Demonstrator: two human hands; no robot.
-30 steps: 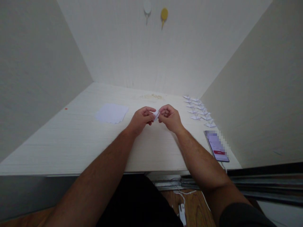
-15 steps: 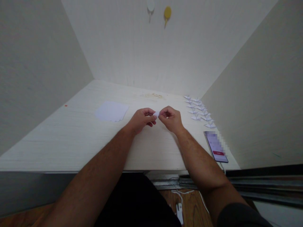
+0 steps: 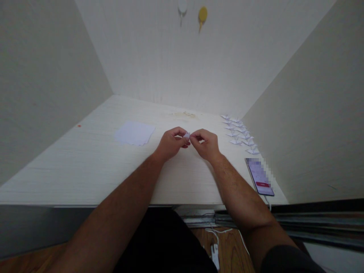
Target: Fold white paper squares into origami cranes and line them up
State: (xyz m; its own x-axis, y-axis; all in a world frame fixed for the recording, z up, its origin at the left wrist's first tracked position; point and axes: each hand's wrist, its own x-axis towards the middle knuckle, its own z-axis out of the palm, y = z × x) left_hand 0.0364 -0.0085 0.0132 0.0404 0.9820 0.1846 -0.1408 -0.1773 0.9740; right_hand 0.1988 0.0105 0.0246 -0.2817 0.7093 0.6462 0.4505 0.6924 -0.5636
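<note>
A small piece of folded white paper (image 3: 186, 135) is held up between my hands over the middle of the table. My left hand (image 3: 173, 143) pinches it from the left with thumb and fingers. From the right, my right hand (image 3: 205, 142) has its thumb and forefinger closed at the paper's edge. Much of the paper is hidden behind the fingertips, so its exact fold cannot be made out. To the left of my hands lies a stack of white paper sheets (image 3: 134, 132). Several folded paper cranes (image 3: 238, 132) stand in rows at the right.
A phone (image 3: 259, 176) with a lit screen and a cable lies near the right front edge of the white table (image 3: 71, 170). Walls close in the left, back and right sides. Two hooks, one yellow (image 3: 203, 14), hang on the back wall.
The folded paper has turned slightly and now shows a pointed upper edge. My hands have shifted only a little and remain close together.
</note>
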